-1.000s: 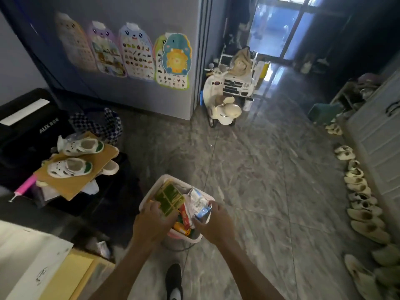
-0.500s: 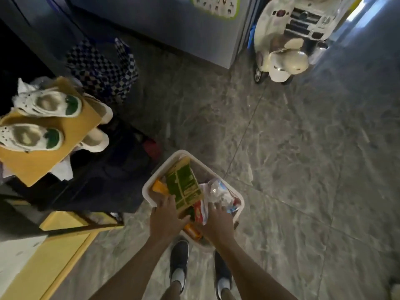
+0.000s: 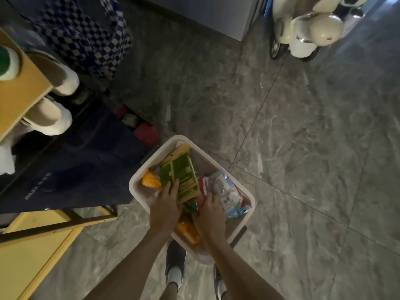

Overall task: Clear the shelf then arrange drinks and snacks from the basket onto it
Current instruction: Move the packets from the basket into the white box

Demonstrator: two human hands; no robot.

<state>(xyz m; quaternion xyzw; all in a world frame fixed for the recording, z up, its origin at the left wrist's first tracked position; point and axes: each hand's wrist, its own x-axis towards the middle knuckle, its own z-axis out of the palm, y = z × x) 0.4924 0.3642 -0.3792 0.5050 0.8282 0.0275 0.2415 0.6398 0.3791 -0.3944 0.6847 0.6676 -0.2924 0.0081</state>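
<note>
A pale plastic basket (image 3: pixel 149 162) hangs just above the grey floor, over my feet. It holds a green and yellow carton (image 3: pixel 183 176), orange packets (image 3: pixel 150 180), a red pack (image 3: pixel 202 187) and a clear bag with blue print (image 3: pixel 228 192). My left hand (image 3: pixel 165 205) grips the basket's near edge, fingers lying on the green carton. My right hand (image 3: pixel 208 214) grips the same edge beside it, fingers against the red pack and the bag. Its thumb is hidden.
A black unit (image 3: pixel 71 167) stands left of the basket, with white slippers (image 3: pixel 49 120) and a cardboard sheet (image 3: pixel 21 92) on top. A checkered bag (image 3: pixel 86 40) lies behind it. A yellow board (image 3: pixel 32 254) sits at lower left, a cream toy scooter (image 3: pixel 307 33) at top right.
The view has tilted down toward the floor and come closer to the black unit. Both hands stay on the basket, and my feet now show beneath it.
</note>
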